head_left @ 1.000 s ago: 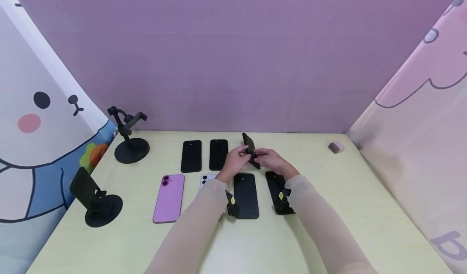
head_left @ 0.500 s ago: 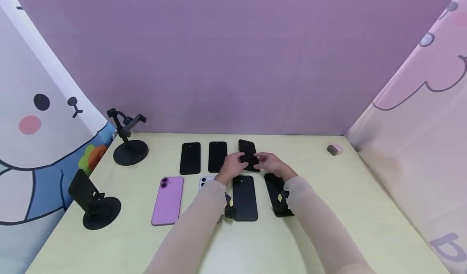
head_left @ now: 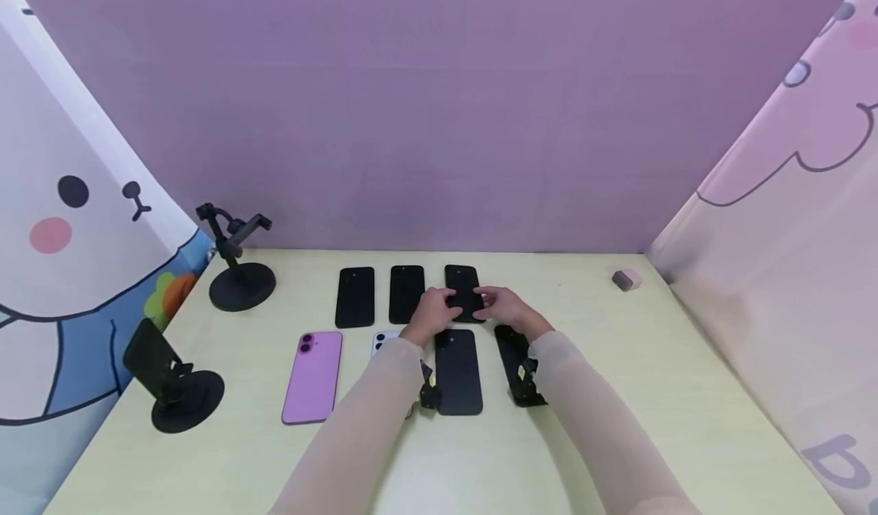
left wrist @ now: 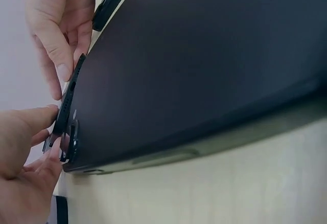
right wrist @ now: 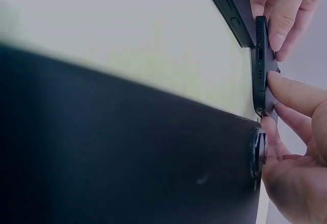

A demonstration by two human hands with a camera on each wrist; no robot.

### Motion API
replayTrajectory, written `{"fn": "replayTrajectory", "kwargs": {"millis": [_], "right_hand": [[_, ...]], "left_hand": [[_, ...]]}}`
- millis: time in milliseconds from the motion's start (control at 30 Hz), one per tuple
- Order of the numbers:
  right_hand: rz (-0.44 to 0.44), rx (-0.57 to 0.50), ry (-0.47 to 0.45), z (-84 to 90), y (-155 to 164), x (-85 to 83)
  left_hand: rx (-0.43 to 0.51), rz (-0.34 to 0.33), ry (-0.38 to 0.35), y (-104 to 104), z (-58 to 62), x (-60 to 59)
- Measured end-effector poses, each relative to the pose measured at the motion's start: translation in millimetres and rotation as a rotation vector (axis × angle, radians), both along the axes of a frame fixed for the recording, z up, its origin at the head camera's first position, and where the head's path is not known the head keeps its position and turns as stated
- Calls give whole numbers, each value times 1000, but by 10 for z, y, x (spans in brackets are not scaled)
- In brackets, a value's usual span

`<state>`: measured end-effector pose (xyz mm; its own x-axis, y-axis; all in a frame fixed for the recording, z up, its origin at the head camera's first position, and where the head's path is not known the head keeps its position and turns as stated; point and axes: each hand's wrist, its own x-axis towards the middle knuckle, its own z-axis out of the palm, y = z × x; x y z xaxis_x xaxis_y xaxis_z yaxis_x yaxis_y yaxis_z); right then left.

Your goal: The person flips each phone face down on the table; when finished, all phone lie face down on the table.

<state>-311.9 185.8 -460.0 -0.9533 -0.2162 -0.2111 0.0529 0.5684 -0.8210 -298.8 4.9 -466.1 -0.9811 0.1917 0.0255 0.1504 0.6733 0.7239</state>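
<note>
In the head view, a black smartphone (head_left: pixel 463 286) lies at the right end of the back row, between my two hands. My left hand (head_left: pixel 432 313) pinches its left edge, and my right hand (head_left: pixel 509 309) holds the right edge with thumb and fingers. The right wrist view shows the phone's bottom edge with its charging port (right wrist: pixel 260 55). Just in front lies a dark phone (head_left: pixel 459 374), back up with cameras at the top. My left forearm mostly covers a white phone (head_left: pixel 384 338); a black phone (head_left: pixel 511 351) sits partly under my right wrist.
Two more black phones (head_left: pixel 355 297) (head_left: pixel 407 292) complete the back row's left part. A purple phone (head_left: pixel 312 378) lies front left. Two black stands (head_left: pixel 241 285) (head_left: pixel 187 399) with round bases stand at the table's left. A small grey-and-pink block (head_left: pixel 626 279) is at the back right.
The black smartphone between my hands was tilted up on edge; it has turned face up and come down level with the back row. Both hands stay at its sides.
</note>
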Motion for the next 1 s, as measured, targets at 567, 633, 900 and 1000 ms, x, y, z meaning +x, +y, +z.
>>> {"fn": "replayTrajectory", "kwargs": {"millis": [567,633,900,1000], "right_hand": [[13,13,15,24,-78,15],[16,9,15,26,-83,14],[24,53,19,66,-108,12],[33,83,28,107,-90,32]], "left_hand": [[-43,22,-43,-21,42,14],[-47,23,-47,-27,41,17],[-72,23,-46,-53,63,25],[-71,-4,-44,-85,99,37]]}}
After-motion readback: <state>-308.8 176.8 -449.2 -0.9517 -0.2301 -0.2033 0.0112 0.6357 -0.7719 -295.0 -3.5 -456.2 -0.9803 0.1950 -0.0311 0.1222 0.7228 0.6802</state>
